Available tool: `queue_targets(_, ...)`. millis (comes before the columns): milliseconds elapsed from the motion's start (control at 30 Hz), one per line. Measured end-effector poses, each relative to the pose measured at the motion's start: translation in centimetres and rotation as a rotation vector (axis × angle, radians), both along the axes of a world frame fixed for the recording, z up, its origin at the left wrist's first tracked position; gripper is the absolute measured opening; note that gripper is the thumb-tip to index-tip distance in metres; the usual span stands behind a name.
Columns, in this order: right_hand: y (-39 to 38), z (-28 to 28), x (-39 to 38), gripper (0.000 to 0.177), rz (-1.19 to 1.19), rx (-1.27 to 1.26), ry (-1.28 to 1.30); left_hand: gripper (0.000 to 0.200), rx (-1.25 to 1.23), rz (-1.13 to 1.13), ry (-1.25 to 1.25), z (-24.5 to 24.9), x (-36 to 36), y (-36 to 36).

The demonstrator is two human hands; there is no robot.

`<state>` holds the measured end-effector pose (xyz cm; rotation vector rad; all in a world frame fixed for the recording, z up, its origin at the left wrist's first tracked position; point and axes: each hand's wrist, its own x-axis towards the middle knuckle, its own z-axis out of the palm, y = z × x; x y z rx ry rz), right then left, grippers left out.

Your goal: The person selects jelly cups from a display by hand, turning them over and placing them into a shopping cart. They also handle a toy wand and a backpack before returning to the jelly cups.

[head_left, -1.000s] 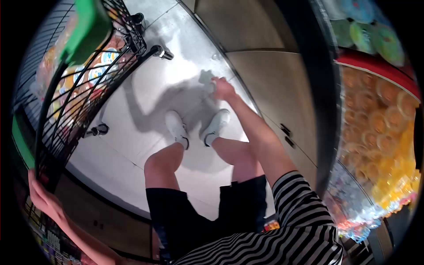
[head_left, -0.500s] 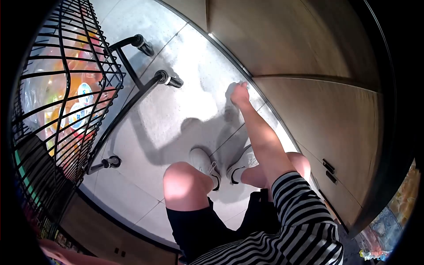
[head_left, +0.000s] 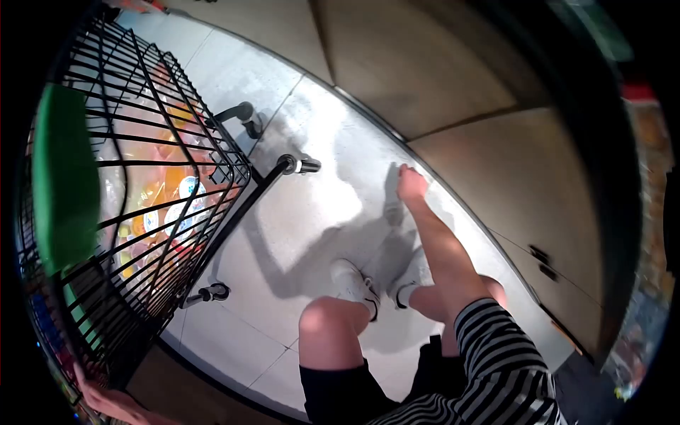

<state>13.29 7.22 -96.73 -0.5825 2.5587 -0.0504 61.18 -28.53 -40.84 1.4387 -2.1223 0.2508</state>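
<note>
Over the pale tiled floor (head_left: 269, 340), my right hand (head_left: 411, 184) hangs at the end of an outstretched arm, fingers curled together; what it holds, if anything, is too small to tell. My left hand (head_left: 106, 400) shows at the lower left edge, beside the black wire cart (head_left: 244, 170). Its fingers are partly cut off by the view, and I cannot make out whether they grip the cart. Inside the cart lie plastic packs with orange, yellow and red contents (head_left: 170, 177). A green panel (head_left: 65, 177) stands at the cart's near side.
Brown wooden cabinet fronts (head_left: 524, 184) run along the right, with small dark handles. The cart's wheels (head_left: 301, 165) rest on the floor left of my white shoes (head_left: 352, 283). Packaged goods (head_left: 637, 347) show at the far right. Another wooden base (head_left: 170, 375) is at the lower left.
The view has shifted, so the cart, my legs and my right arm appear further right and lower. More of the cart, its green panel and my left hand now show.
</note>
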Motion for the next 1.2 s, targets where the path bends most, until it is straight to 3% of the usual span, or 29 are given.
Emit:
queue_targets(100,-1.6,12.3,4.1,0.018,-0.123,-0.125,-0.085,0.046,0.252,-0.141,-0.007,2.3,-3.0,-1.6)
queue_targets(133,-2.5,18.6,5.6,0.015,-0.179,-0.208,-0.170,0.039,0.233,-0.220,-0.139,3.7,-4.0,-2.8)
queue_targets(233,-4.2,32.8,11.3,0.012,-0.376,-0.410,-0.195,0.047,0.214,-0.250,-0.378,9.5,-7.6,-6.0)
queue_targets(300,-3.1,40.9,15.1,0.012,-0.470,-0.596,-0.197,0.048,0.364,-0.282,-0.318,11.7,-8.4,-6.2)
queue_targets(433,-1.6,61.0,20.7,0.014,-0.598,-0.502,-0.445,0.055,0.515,-0.295,-0.350,13.4,-8.7,-7.9)
queue_targets(467,-0.9,63.3,22.5,0.014,-0.599,-0.536,-0.373,0.057,0.537,-0.310,-0.361,14.0,-8.9,-8.1)
queue_targets(500,3.7,62.2,23.3,0.015,-0.585,-0.636,-0.328,0.059,0.487,-0.304,-0.386,14.7,-9.9,-4.4)
queue_targets(567,5.0,65.3,25.8,0.014,-0.618,-0.840,-0.134,0.061,0.535,-0.318,-0.417,12.7,-9.5,-6.7)
queue_targets(633,7.5,70.7,26.8,0.013,-0.756,-0.930,-0.284,0.061,0.607,-0.403,-0.306,15.4,-10.2,-5.5)
queue_targets(667,8.0,73.2,27.1,0.012,-0.865,-0.958,-0.327,0.063,0.638,-0.417,-0.384,14.0,-10.0,-6.8)
queue_targets(700,8.7,73.8,27.5,0.013,-0.966,-1.024,-0.350,0.056,0.647,-0.416,-0.573,17.8,-11.1,-5.8)
queue_targets(767,10.8,75.8,27.6,0.012,-1.023,-1.127,-0.286,0.051,0.535,-0.449,-0.693,19.9,-12.8,-3.6)
queue_targets(833,13.1,78.5,27.4,0.011,-1.061,-1.203,-0.231,0.055,0.525,-0.589,-0.520,25.6,-16.4,2.9)
queue_targets(900,15.5,81.2,26.5,0.011,-1.021,-1.269,-0.160,0.044,0.495,-0.945,-0.276,25.1,-19.2,8.8)
queue_targets(967,18.2,83.5,26.1,0.011,-0.927,-1.311,-0.083,0.027,1.023,-1.272,-0.140,27.0,-22.6,18.1)
queue_targets(1033,20.9,87.7,25.3,0.010,-0.784,-1.293,0.093,0.031,1.510,-1.405,-0.097,29.9,-24.2,28.8)
queue_targets(1100,23.2,90.6,25.1,0.010,-0.685,-1.241,0.181,0.031,2.055,-1.217,-0.002,35.8,-24.3,37.9)
queue_targets(1133,24.3,91.9,25.1,0.009,-0.670,-1.228,0.223,0.032,2.100,-1.271,-0.033,36.6,-24.5,40.7)
queue_targets(1167,25.4,93.6,25.1,0.009,-0.763,-1.313,0.054,0.034,2.147,-1.324,-0.060,36.9,-24.3,43.2)
queue_targets(1200,26.4,93.8,25.1,0.009,-0.725,-1.285,0.146,0.035,2.114,-1.371,-0.046,37.0,-24.2,44.8)
